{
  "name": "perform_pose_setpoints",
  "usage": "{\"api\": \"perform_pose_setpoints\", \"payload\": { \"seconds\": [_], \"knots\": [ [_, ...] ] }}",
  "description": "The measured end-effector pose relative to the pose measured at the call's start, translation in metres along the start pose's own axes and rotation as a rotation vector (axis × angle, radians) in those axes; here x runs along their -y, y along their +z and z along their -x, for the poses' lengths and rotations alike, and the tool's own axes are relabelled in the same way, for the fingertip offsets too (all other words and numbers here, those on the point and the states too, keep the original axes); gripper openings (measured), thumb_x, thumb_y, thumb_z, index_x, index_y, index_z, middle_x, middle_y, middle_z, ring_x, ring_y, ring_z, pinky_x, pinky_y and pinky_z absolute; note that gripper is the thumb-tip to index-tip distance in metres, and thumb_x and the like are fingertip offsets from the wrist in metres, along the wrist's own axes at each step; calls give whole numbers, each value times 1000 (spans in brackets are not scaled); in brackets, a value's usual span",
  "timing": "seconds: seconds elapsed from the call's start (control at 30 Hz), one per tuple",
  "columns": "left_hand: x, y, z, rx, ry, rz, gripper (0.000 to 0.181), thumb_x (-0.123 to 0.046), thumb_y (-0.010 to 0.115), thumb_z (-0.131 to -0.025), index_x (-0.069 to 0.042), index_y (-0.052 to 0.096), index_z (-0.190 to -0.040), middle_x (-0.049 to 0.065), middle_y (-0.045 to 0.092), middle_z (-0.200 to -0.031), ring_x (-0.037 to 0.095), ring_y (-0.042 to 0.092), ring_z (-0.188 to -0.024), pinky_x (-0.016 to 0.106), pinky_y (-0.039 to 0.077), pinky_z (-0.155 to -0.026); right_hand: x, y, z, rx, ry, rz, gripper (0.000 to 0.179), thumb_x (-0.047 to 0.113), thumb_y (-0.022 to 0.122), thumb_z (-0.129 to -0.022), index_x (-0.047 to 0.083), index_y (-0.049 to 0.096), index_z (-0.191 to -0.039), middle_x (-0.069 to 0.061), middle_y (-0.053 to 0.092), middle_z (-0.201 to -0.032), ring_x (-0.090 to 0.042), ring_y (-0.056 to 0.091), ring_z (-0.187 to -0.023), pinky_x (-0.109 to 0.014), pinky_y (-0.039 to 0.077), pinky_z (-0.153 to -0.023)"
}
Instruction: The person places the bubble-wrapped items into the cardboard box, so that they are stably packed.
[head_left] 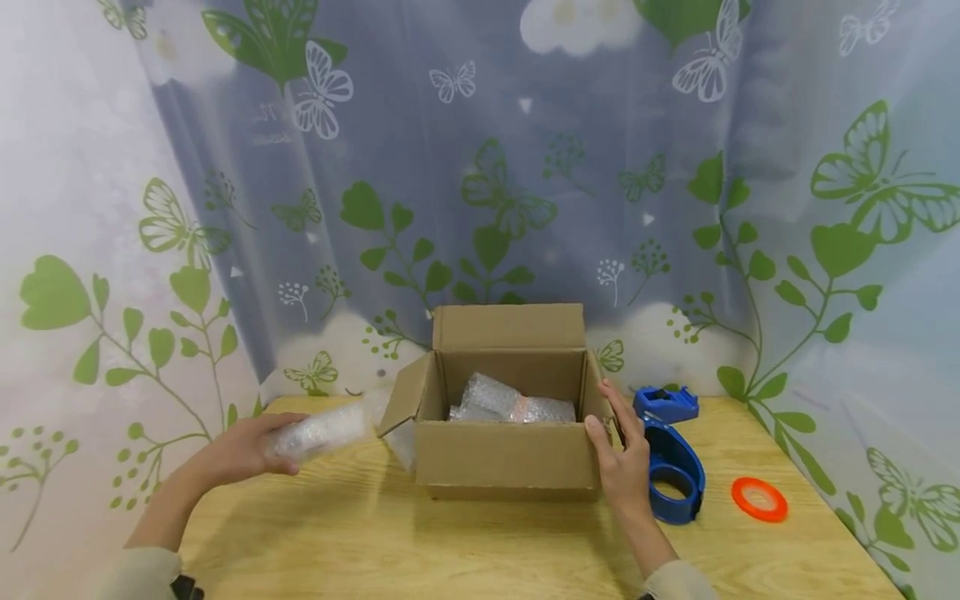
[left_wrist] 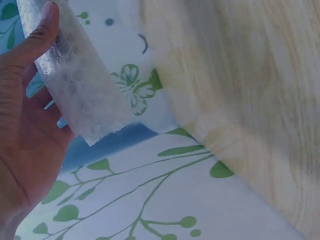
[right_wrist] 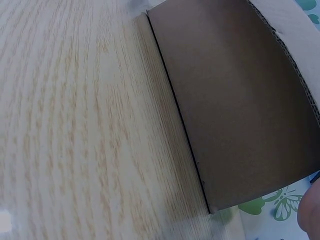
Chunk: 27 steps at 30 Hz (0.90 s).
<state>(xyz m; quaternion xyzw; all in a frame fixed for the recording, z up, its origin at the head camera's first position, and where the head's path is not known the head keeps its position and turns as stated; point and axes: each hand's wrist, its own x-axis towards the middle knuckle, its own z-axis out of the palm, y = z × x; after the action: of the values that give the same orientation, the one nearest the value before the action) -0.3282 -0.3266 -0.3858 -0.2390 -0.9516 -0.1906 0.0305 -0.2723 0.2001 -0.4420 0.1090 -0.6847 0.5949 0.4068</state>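
The left hand point(head_left: 243, 450) is curling its fingers point(left_wrist: 37, 37) around a translucent bubble-wrapped bundle point(head_left: 322, 429); the right hand point(head_left: 622, 462) is resting, fingers straight, against the open brown cardboard box point(head_left: 498, 454).

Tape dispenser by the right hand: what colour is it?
Blue. The tape dispenser sits just right of the right hand, clearest in the head view.

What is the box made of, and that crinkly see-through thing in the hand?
The box looks like brown corrugated cardboard, matte; the right wrist view shows a wavy layer along its cut edge. The bundle that the left hand holds seems to be clear plastic bubble wrap: shiny, see-through and bumpy. What it wraps cannot be told.
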Motion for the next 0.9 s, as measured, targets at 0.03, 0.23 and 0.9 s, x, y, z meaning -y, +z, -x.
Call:
{"api": "perform_pose_setpoints", "payload": {
  "seconds": [0.03,0.23,0.9],
  "knots": [
    [-1,-2,0,-10,2,-4,84,-47,87,-81,-3,57,-146,27,63,-134,40,67,-108,52,56,-82,0,0,0,-1,1,-1,48,-3,65,-96,-2,59,-144,-22,53,-152,1,45,-139,-64,12,-124],
    [-12,-18,-5,-100,67,-32,81,-42,87,-84,-2,56,-147,28,63,-136,44,67,-111,56,57,-85,0,0,1,-12,-9,1,48,-5,65,-96,-3,59,-143,-23,54,-151,-3,47,-139,-65,13,-123],
    [-72,-38,-45,-151,138,-2,71,-43,78,-93,-11,54,-152,20,61,-145,39,65,-118,57,54,-91,5,0,0,-2,9,6,47,-3,66,-96,-3,60,-143,-24,54,-151,-12,47,-142,-69,10,-123]
  ]
}}
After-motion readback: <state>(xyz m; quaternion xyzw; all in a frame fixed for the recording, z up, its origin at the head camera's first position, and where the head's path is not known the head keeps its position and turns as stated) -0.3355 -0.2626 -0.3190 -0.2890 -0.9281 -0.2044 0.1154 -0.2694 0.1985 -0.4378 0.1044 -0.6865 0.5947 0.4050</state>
